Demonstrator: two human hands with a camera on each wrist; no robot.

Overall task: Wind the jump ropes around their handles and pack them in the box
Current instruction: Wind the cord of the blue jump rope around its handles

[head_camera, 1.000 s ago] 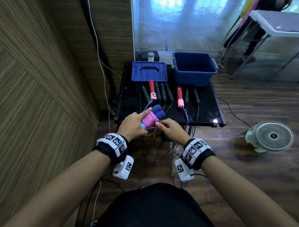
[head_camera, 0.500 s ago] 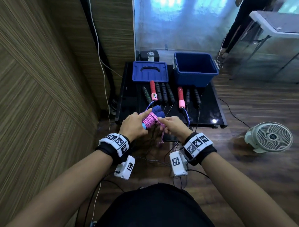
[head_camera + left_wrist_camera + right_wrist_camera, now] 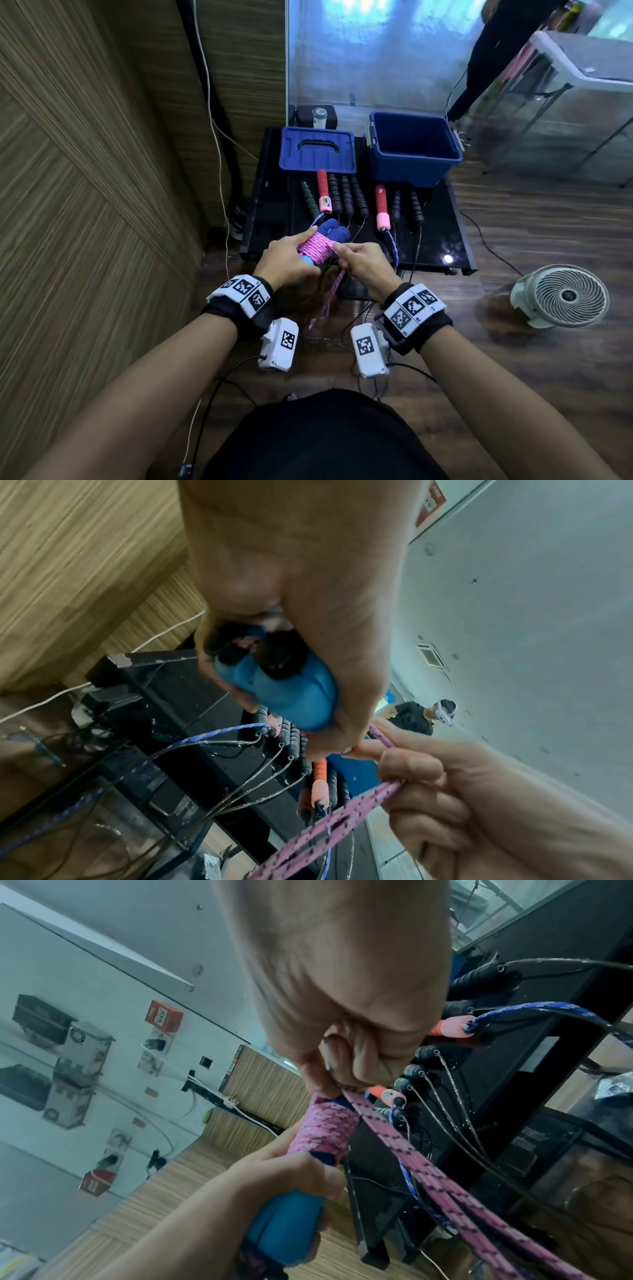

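The left hand (image 3: 287, 260) is curled around the paired blue handles (image 3: 334, 230) of a jump rope, gripping their near ends with the forefinger laid straight along the coil of pink rope (image 3: 315, 247) already wound on them; the bundle is held in the air just near of the black table (image 3: 442, 236). The right hand (image 3: 363, 263) is closed on the free doubled end of the same rope, pinching it right beside the coil while the tail hangs down between the wrists. To finish this wrap well, the tail probably wants to be kept taut and tucked under a tight turn, with the left forefinger pinning the coil so the turns do not slacken or slide off toward the handle tips. On the table lie the other ropes, a row of black, green and red handles (image 3: 342, 198), and far of them the open blue box (image 3: 414, 147) on the right, its lid (image 3: 317, 150) lying to the left. Whether the box holds anything cannot be told, since only part of its inside shows. How the tail is to be secured is hidden by the right fingers, and the thin dark ropes tangle below the table edge, so which belongs to which handle is hard to make out.
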